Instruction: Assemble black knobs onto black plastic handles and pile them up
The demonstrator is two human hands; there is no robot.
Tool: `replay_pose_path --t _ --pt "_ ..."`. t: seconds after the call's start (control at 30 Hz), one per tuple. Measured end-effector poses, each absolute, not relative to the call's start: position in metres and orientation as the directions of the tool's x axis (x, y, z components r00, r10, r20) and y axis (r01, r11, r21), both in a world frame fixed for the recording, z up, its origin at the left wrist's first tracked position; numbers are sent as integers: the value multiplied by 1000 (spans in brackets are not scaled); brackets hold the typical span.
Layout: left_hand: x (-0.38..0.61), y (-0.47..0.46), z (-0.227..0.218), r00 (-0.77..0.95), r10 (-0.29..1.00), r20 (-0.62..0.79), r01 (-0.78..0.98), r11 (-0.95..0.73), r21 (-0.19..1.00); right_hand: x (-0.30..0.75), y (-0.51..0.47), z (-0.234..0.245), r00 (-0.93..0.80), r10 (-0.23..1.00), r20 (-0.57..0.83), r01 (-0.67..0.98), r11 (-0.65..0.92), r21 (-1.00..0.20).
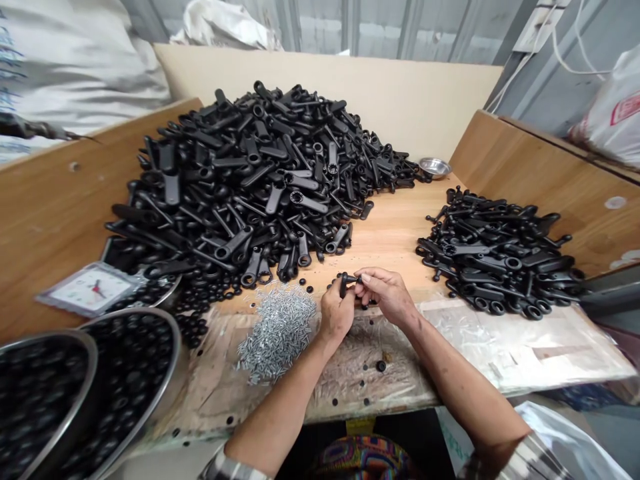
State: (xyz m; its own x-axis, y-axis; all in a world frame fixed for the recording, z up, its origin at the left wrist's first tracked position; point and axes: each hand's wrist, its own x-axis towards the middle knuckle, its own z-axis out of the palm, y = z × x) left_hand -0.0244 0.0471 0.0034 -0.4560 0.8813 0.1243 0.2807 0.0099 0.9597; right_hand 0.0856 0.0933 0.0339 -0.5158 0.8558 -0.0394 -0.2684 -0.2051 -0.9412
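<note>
My left hand is closed around a black crank handle, held just above the front of the worktable. The fingers of my right hand pinch at the small black knob end of the same handle. Beside my left forearm lies a heap of short silvery metal pins. A large pile of black crank handles rises behind it on the wooden surface. To the right is a smaller pile of black handles, several with knobs on them.
Round metal basins full of black knobs stand at the lower left, near a square clock. A small metal bowl sits at the back. Wooden boards wall the sides. A loose black cap lies near the front edge.
</note>
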Motion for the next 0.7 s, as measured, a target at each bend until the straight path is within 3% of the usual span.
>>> replay_pose_path --t 0.5,0.7 --pt "-24 47 6 -446 885 136 289 -1 957 86 95 31 -478 878 -29 -248 -167 -954" --pt "-23 46 3 -474 869 143 427 85 900 85 96 24 -461 887 -17 -241 -144 -960"
